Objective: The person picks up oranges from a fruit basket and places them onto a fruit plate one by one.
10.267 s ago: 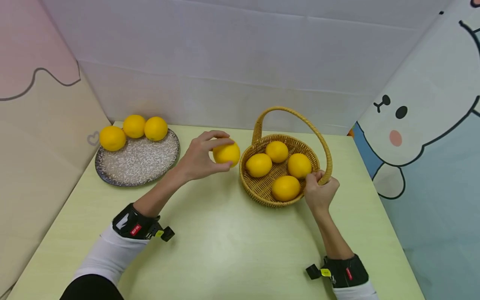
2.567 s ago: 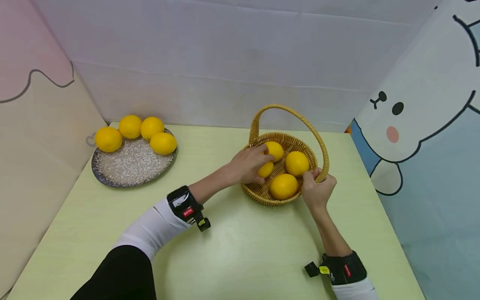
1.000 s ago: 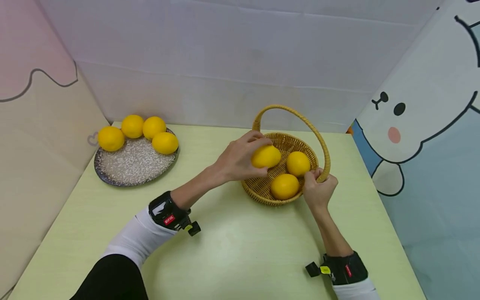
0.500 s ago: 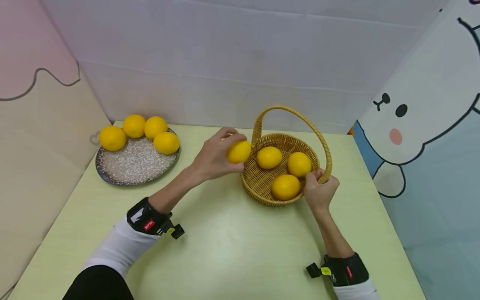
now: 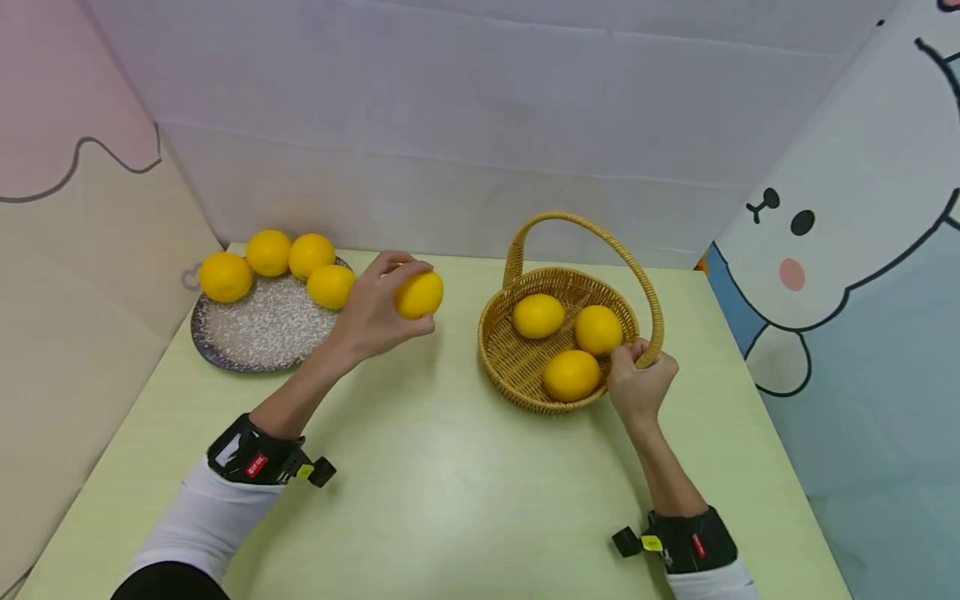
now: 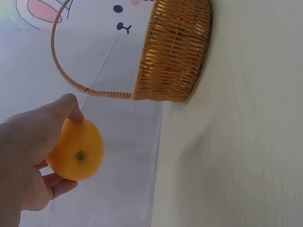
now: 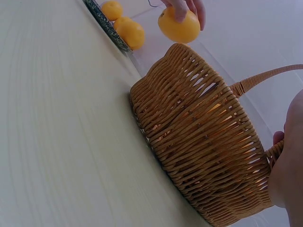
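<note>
My left hand [image 5: 378,312] holds an orange [image 5: 418,295] between thumb and fingers, above the table between plate and basket. In the left wrist view, the green stem end of this orange [image 6: 78,151] faces the camera. With its fingers curled round the base of the handle, my right hand [image 5: 641,379] grips the wicker basket [image 5: 517,379] at its right side. Three oranges sit apart inside the basket, one of them an orange [image 5: 572,375] close to the front rim. Several oranges lie along the back of the speckled plate [image 5: 262,333], including an orange [image 5: 330,286] partly behind my left hand.
The pale table [image 5: 450,500] ends at a white cloth backdrop [image 5: 420,200]. A printed cartoon panel [image 5: 847,275] stands along the right side. The basket's tall handle [image 5: 585,223] arches over its opening.
Since the oldest frame, an orange has gone onto the plate's right back edge. My left hand has lifted another from the basket and carried it left. My right hand has kept its grip.
</note>
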The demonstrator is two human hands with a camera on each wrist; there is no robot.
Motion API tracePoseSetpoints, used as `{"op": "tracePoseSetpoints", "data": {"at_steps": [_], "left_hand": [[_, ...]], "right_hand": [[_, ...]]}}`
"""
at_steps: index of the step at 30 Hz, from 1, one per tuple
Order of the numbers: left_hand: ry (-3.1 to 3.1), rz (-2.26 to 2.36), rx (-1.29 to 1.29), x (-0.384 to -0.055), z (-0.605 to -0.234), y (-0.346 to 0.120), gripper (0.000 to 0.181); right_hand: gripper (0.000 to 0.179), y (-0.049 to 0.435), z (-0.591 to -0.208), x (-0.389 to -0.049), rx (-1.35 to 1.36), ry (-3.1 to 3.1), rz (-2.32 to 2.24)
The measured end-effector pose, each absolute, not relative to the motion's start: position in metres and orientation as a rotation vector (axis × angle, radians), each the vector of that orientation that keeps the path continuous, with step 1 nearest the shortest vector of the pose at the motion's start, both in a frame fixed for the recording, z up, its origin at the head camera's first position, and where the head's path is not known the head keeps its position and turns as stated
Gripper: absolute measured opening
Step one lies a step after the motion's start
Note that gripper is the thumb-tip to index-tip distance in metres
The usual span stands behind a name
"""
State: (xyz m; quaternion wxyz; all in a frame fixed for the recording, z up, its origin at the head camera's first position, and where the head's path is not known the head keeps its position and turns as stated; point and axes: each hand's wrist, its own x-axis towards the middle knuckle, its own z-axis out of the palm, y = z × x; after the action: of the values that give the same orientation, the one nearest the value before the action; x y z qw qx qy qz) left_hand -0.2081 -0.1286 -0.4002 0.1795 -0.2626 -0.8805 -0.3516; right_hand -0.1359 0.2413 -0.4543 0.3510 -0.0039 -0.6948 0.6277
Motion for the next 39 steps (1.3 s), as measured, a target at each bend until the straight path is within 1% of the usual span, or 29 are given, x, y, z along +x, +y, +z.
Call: {"op": "tracePoseSetpoints", "data": {"at_steps": [5,16,23,33,39], "left_hand": [[-2.5,-0.985,-0.61,-0.208,-0.397,-0.16,0.06],[-2.516,-0.944,-0.329,-0.21,-0.389,-0.22,0.06],[-2.547,-0.979,-0.163,-0.213,-0.395,-0.253,0.064],[-2.631,-0.913,0.02,-0.22,-0.413,-0.281,0.07],[-2.634,-0.898,0.054,-0.222,-0.424,-0.29,0.074]], "right_hand": [[0.04,0.242,-0.456,-0.136,-0.004,-1.797,1.627],[0.039,0.249,-0.462,-0.138,0.036,-1.804,1.622],[0.039,0.247,-0.462,-0.139,0.035,-1.794,1.624],[0.039,0.247,-0.462,-0.14,0.009,-1.787,1.63],[0.039,0.247,-0.463,-0.14,0.015,-1.785,1.632]]}}
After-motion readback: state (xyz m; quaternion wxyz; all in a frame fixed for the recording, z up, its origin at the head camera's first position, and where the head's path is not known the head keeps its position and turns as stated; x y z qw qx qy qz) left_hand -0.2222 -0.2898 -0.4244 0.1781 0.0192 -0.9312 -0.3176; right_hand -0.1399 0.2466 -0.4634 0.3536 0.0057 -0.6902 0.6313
